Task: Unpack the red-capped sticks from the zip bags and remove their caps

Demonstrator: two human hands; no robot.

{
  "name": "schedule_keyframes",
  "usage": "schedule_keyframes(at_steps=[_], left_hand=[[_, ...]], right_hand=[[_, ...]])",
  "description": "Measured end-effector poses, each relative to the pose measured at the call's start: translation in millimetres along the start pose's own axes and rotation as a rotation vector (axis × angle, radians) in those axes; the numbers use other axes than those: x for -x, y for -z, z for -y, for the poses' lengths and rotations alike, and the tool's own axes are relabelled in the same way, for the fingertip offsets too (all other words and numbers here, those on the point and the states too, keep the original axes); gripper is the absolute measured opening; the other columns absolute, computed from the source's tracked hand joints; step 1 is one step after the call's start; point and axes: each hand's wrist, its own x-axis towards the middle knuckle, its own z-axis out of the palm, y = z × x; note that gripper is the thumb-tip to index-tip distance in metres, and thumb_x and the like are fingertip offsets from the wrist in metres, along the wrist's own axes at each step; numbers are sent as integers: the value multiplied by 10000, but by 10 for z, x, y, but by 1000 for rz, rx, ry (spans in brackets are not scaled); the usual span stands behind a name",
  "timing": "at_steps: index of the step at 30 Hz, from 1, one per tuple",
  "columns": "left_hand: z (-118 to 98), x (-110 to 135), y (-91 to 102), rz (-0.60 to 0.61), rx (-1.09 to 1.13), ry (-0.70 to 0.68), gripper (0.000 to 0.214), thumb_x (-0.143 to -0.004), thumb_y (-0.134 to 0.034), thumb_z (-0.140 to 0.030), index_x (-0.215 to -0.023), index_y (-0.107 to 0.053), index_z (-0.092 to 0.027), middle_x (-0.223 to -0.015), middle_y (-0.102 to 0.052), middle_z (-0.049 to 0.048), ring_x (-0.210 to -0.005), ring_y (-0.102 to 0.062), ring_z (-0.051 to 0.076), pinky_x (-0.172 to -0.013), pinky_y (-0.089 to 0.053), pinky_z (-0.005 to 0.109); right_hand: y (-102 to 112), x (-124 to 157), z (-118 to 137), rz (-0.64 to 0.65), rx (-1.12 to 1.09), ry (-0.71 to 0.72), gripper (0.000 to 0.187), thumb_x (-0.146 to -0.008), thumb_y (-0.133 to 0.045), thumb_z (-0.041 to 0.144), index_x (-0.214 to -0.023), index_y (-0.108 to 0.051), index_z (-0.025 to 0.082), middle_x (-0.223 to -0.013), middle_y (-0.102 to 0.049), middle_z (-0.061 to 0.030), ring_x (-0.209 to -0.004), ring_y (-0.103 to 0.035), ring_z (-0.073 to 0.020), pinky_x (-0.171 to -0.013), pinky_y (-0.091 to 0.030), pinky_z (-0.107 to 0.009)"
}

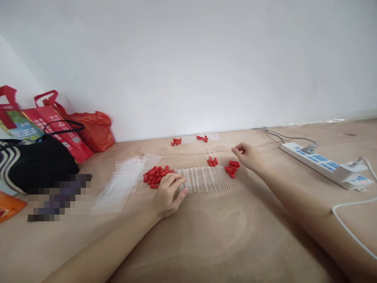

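My left hand (169,196) rests at the left end of a row of thin glass dropper tubes (203,179), its fingertips on or just over the nearest tubes and its thumb apart from the fingers. Beside it lies a pile of red rubber bulbs (154,175), partly behind the hand. My right hand (249,156) is raised a little above the table, fingers curled and tips together; what is between them, if anything, is too small to tell. Close to it sits a smaller pile of red bulbs (232,169). Behind the row lie several tubes with red bulbs fitted (212,161).
Clear zip bags (122,184) lie flat on the left. Farther back, bagged droppers with red ends (190,140) lie near the wall. A white power strip (324,163) with cables stands right. Red bags (94,129) and a black bag (41,163) stand left.
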Motion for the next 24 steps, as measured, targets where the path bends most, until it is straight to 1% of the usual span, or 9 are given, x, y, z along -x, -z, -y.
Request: schedule_keyframes(at_steps=[1, 4, 7, 10, 14, 17, 20, 22, 24], left_hand=[[5, 2, -3, -7, -1, 6, 213, -825, -422, -247, -947, -569, -154, -909, -561, 75, -887, -490, 192, -801, -399, 362], [13, -5, -19, -11, -1, 8, 210, -831, -415, -247, -945, -567, -159, -912, -562, 72, -890, -485, 193, -807, -389, 364], [23, -5, -31, -9, -7, 15, 207, -832, -417, -245, -944, -569, -159, -924, -560, 70, -897, -479, 193, -811, -383, 362], [44, 7, -49, -16, -15, 22, 210, -833, -417, -247, -940, -573, -156, -934, -553, 72, -912, -473, 194, -818, -379, 361], [69, 16, -79, -24, -20, 19, 216, -835, -409, -262, -930, -577, -164, -939, -546, 73, -909, -475, 196, -817, -381, 367], [70, 10, -78, -17, -33, 16, 214, -834, -412, -264, -933, -576, -169, -945, -549, 73, -918, -476, 201, -820, -382, 373], [65, 0, -62, -8, -53, 8, 205, -827, -429, -259, -937, -574, -165, -946, -555, 74, -929, -477, 204, -822, -385, 374], [64, -7, -58, 1, -58, 8, 203, -818, -449, -260, -947, -569, -157, -947, -556, 76, -927, -481, 201, -825, -394, 368], [64, -16, -68, 10, -58, 14, 220, -810, -466, -267, -975, -557, -154, -967, -552, 81, -937, -483, 201, -840, -399, 367]], right_hand=[[-16, -42, 74, 62, 78, -29, 252, -774, -413, 393, -780, -578, 202, -813, -636, -29, -715, -559, -149, -631, -375, -257], [-128, -139, 294, 151, 163, -61, 205, -729, -474, 362, -747, -616, 216, -770, -649, -29, -744, -576, -177, -661, -376, -282], [-279, -200, 451, 231, 232, -104, 198, -673, -529, 351, -661, -626, 179, -682, -640, -72, -702, -585, -214, -639, -386, -314], [-391, -243, 526, 313, 284, -142, 207, -617, -582, 350, -589, -607, 147, -643, -625, -112, -664, -587, -244, -588, -396, -326], [-446, -284, 561, 388, 315, -170, 191, -608, -599, 340, -547, -586, 159, -589, -605, -101, -635, -589, -250, -589, -400, -348], [-417, -297, 588, 415, 329, -170, 146, -615, -590, 287, -542, -582, 161, -553, -593, -88, -587, -583, -228, -586, -394, -340], [-319, -248, 634, 386, 343, -132, 111, -643, -550, 243, -596, -587, 150, -621, -618, -109, -617, -583, -225, -595, -384, -336], [-233, -148, 663, 339, 349, -81, 135, -689, -500, 243, -650, -587, 148, -709, -634, -120, -683, -582, -233, -645, -375, -359], [-160, 15, 670, 291, 350, -14, 164, -733, -459, 255, -686, -582, 158, -760, -640, -103, -744, -573, -231, -732, -340, -399]])
